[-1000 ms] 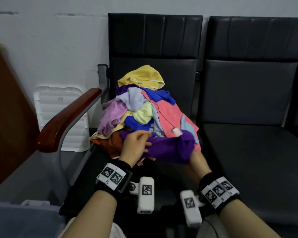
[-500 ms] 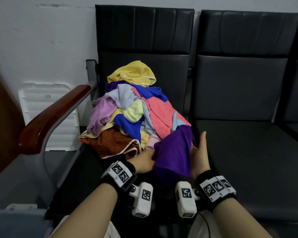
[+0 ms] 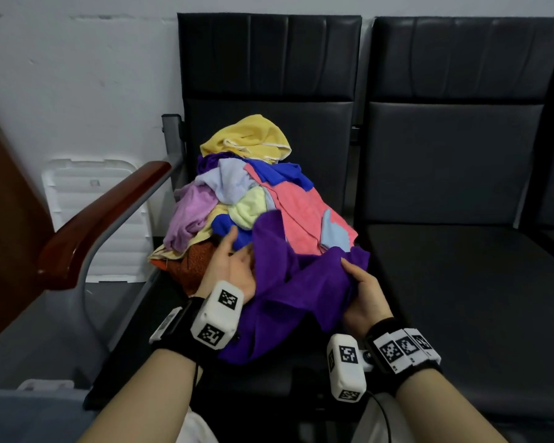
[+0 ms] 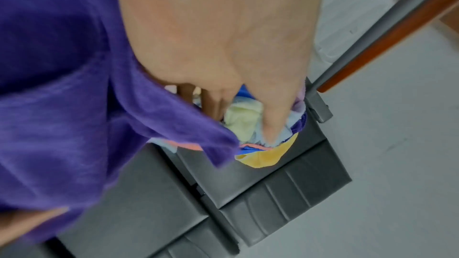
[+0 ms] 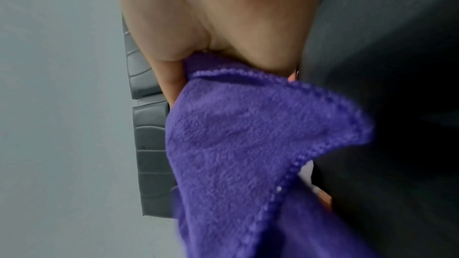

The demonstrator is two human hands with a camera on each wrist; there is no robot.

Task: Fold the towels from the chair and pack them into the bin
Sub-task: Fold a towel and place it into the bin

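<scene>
A heap of mixed-colour towels (image 3: 247, 193) lies on the seat of the left black chair (image 3: 269, 75). In front of it a purple towel (image 3: 301, 289) stretches between my hands, its lower part hanging over the seat's front. My right hand (image 3: 362, 292) grips the towel's right corner, thumb on top; the right wrist view shows the purple towel (image 5: 248, 134) pinched in my right hand (image 5: 223, 17). My left hand (image 3: 231, 266) lies palm-up at the towel's left edge. In the left wrist view my left hand (image 4: 223, 36) has straight fingers, thumb apart, with the purple towel (image 4: 62, 105) draped against it.
A wooden armrest (image 3: 103, 219) on a grey metal frame runs left of the heap. A white ribbed panel (image 3: 93, 203) leans on the wall behind it. The right black chair (image 3: 461, 282) has a bare seat. A blue-grey bin edge (image 3: 13, 410) shows at the lower left.
The purple towel has come away from the foot of the heap. My hands have moved apart, the right one going right with a corner, so the towel is now spread between them.
</scene>
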